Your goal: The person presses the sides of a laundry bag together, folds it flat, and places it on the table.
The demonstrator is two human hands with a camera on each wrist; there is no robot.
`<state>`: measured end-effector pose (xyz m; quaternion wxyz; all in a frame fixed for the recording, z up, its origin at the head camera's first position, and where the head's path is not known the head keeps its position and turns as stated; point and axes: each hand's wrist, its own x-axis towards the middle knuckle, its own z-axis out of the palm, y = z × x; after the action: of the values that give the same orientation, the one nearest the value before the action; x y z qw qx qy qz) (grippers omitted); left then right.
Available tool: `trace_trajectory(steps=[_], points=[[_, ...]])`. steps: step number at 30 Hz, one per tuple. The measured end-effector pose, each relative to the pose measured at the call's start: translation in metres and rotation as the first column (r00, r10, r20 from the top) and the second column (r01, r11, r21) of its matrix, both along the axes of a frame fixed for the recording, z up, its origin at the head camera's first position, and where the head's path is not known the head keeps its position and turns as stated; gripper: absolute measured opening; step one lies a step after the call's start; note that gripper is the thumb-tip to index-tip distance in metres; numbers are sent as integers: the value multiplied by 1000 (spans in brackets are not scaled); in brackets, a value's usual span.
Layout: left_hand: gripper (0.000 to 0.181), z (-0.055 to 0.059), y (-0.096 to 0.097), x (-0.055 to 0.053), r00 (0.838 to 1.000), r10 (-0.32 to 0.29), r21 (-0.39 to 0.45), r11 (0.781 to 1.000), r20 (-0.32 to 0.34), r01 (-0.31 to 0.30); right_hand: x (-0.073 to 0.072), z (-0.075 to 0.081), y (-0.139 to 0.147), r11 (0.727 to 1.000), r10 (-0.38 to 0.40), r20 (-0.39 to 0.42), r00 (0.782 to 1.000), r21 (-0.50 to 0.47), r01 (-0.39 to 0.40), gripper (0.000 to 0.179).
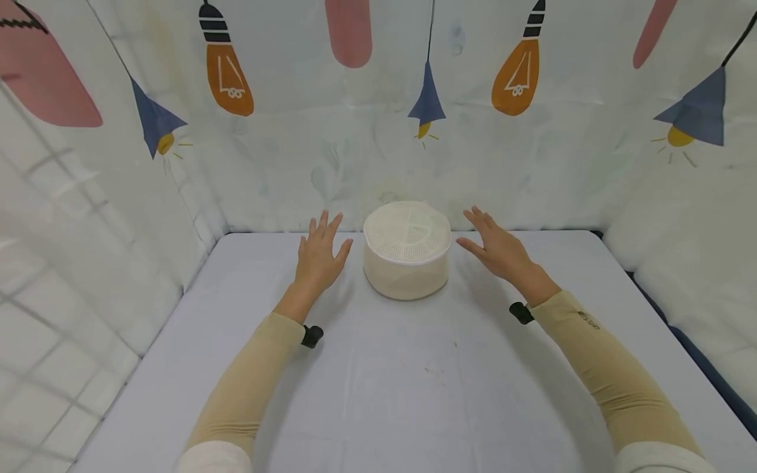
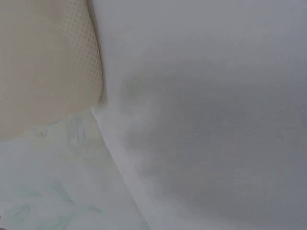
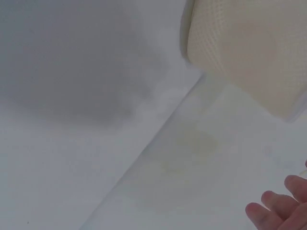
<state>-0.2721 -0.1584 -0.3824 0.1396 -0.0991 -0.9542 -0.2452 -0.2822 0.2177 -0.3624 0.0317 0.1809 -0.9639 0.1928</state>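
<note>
A round, drum-shaped cream mesh bag [image 1: 405, 272] stands at the far side of the white table, with a flat mesh top and a pale rim. To its left, my left hand [image 1: 318, 257] is held with fingers spread, apart from the bag. On the other side my right hand [image 1: 501, 251] has its fingers extended and thumb apart, also off the bag. Part of the mesh wall [image 2: 53, 62] fills the upper left of the left wrist view. In the right wrist view, the bag [image 3: 249, 52] is at upper right and fingertips [image 3: 278, 206] show at lower right.
A white sheet covers the table [image 1: 402, 381], with a few small specks on it. Behind the far edge hangs a pale curtain [image 1: 284, 164] printed with lamps and bulbs. Similar fabric closes in the left and right sides. Dark wrist devices [image 1: 312, 336] sit at both cuffs.
</note>
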Motion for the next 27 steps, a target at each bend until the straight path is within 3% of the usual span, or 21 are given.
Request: trace_trajectory(steps=[17,27], points=[[62,3,13,-3,999,-24,145,989,-46,30,1,-2,-9,997,18,-42,999,-70,-21,75],[58,-3,17,-6,995,-45,311,948,-87,70,-2,4,-14,989,-15,-1,1000,-149,15,68]])
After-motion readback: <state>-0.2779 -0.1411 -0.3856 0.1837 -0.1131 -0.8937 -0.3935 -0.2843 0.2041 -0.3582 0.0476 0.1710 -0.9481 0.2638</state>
